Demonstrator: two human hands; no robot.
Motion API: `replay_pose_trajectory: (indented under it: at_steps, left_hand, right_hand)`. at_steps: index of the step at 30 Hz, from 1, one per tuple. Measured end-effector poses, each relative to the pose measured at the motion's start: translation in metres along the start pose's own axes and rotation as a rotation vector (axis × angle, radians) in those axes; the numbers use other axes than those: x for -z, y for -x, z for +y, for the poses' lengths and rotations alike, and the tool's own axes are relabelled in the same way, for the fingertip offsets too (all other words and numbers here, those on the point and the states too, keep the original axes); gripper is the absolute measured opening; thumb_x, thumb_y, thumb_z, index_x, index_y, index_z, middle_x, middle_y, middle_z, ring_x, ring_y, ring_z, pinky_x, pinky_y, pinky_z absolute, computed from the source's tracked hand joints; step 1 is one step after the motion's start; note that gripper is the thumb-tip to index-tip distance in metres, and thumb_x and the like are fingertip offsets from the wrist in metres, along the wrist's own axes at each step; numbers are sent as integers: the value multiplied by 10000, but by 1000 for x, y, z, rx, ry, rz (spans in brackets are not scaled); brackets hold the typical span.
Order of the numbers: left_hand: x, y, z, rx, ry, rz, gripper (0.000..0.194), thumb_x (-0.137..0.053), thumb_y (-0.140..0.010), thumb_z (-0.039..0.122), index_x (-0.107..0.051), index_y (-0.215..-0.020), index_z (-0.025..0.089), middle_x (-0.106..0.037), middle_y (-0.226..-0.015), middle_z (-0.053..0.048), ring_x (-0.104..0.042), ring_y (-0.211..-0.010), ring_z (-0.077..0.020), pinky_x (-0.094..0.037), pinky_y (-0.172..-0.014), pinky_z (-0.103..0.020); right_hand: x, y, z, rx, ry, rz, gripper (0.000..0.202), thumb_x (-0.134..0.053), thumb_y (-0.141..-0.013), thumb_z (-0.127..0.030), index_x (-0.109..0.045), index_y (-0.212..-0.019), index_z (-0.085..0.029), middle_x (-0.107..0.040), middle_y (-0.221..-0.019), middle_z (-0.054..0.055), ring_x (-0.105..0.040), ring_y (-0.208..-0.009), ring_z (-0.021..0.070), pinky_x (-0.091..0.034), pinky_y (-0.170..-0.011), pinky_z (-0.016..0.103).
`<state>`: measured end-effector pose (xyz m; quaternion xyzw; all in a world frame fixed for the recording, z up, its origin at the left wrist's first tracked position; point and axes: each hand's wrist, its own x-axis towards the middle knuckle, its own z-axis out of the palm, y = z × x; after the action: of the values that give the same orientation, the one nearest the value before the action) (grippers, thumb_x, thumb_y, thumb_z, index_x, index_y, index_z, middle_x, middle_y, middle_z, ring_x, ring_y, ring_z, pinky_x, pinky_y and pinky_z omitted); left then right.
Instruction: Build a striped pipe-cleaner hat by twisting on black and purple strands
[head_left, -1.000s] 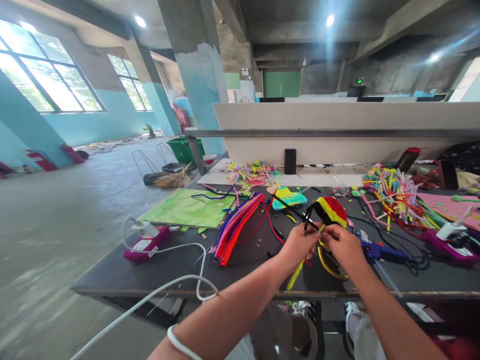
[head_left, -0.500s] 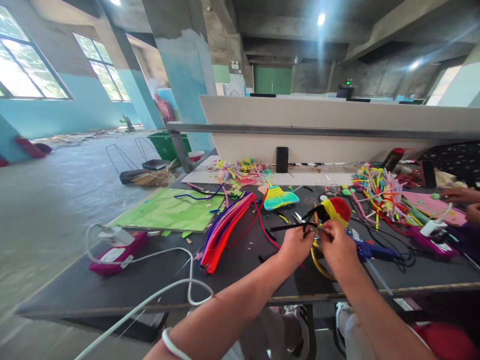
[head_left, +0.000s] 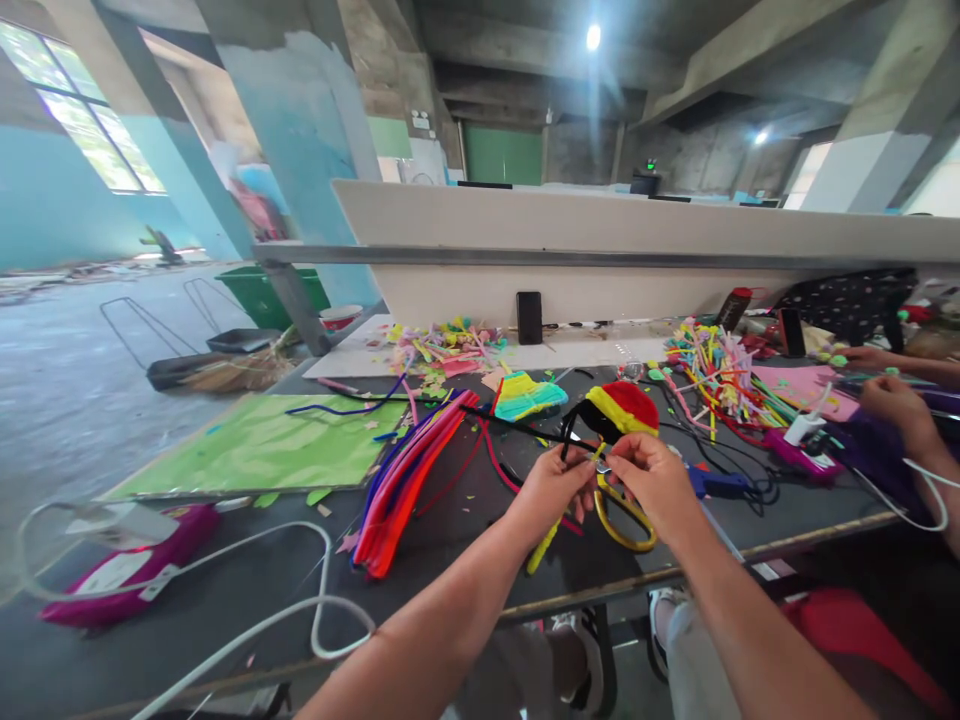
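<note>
Craft workshop, set up in a half-finished concrete building. Evidence: bare ceiling beam (head_left: 720,65), pillar (head_left: 300,120) and left wall (head_left: 60,190) painted blue only partway up. Long dark worktable (head_left: 442,545) near, strewn with pipe cleaners (head_left: 409,490) and scraps; blue glue gun (head_left: 716,483) on the right. White divider board (head_left: 600,220) along far edge. Co-worker's hand (head_left: 900,405) at right. Floor, far left: green bin (head_left: 259,292), straw broom (head_left: 240,372). Production space, not a home.

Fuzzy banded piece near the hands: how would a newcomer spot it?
Find the dark table below the white partition. Just beyond the right hand is the rounded, fuzzy piece. Its red, yellow and black bands set it apart from the yellow-and-teal piece to its left.
</note>
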<state>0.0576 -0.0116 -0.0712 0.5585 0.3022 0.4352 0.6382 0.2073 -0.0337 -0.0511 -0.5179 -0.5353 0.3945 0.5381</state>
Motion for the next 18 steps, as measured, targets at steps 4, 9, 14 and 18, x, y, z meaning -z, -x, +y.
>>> replay_pose_trajectory:
  at_steps: [4,9,14,18]
  left_hand:
    - [1,0,-1,-17,16,8,279,-618,-768,387,-562,-863,130,-524,-615,17,-532,-444,-90,-414,-344,-178]
    - [3,-2,-2,-20,29,24,260,-625,-757,374,-559,-757,124,-518,-596,13,-506,-424,-78,-392,-333,-176]
    - [2,-4,-4,-3,53,28,252,-628,-753,366,-543,-708,133,-513,-545,25,-488,-399,-79,-364,-321,-179]
    - [3,-4,-5,-9,14,39,259,-612,-759,357,-528,-655,136,-491,-474,30,-464,-370,-81,-359,-325,-183]
  right_hand:
    - [11,2,-9,-104,-212,-112,279,-681,-677,-387,-566,-834,-188,-633,-644,-11,-558,-456,106,-324,-314,161]
    - [22,2,-12,-18,121,-139,221,-615,-732,-327,-623,-906,-191,-682,-783,24,-647,-578,147,-446,-382,193]
    - [26,1,-15,164,152,-270,265,-602,-761,-270,-624,-1017,-205,-670,-1077,65,-643,-573,116,-543,-575,271]
    - [31,-1,-10,511,497,-190,299,-562,-779,-170,-645,-1052,-257,-653,-1146,51,-657,-939,206,-523,-829,353]
